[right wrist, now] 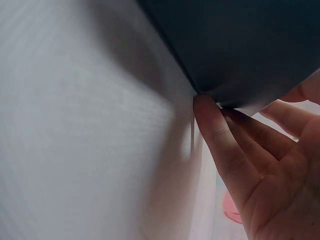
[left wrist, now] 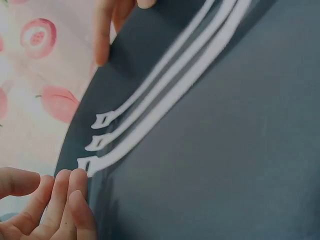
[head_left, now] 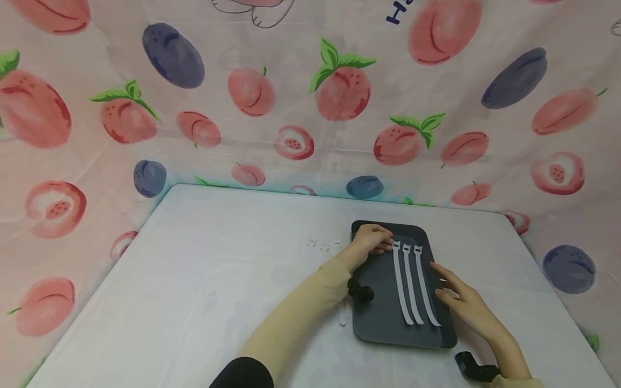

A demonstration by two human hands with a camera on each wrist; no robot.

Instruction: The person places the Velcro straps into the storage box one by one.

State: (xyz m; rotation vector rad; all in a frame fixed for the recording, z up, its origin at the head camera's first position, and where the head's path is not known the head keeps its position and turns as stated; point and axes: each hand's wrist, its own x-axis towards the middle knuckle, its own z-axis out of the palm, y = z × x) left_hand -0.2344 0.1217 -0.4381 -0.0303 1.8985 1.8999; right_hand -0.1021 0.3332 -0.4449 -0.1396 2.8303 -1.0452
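3 slim wht strips (head_left: 411, 285), slotted heads & curved tails, on dk rounded-rect. tray (head_left: 380, 318), wht tabletop (head_left: 233, 258). L hand (head_left: 372, 239) loose, fingertips by one head; R hand (head_left: 461, 296) spread, touching tray edge.

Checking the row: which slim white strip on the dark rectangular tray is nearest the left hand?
The leftmost white strip on the tray in the head view, its slotted end by the left hand; the middle strip and right strip are farther.
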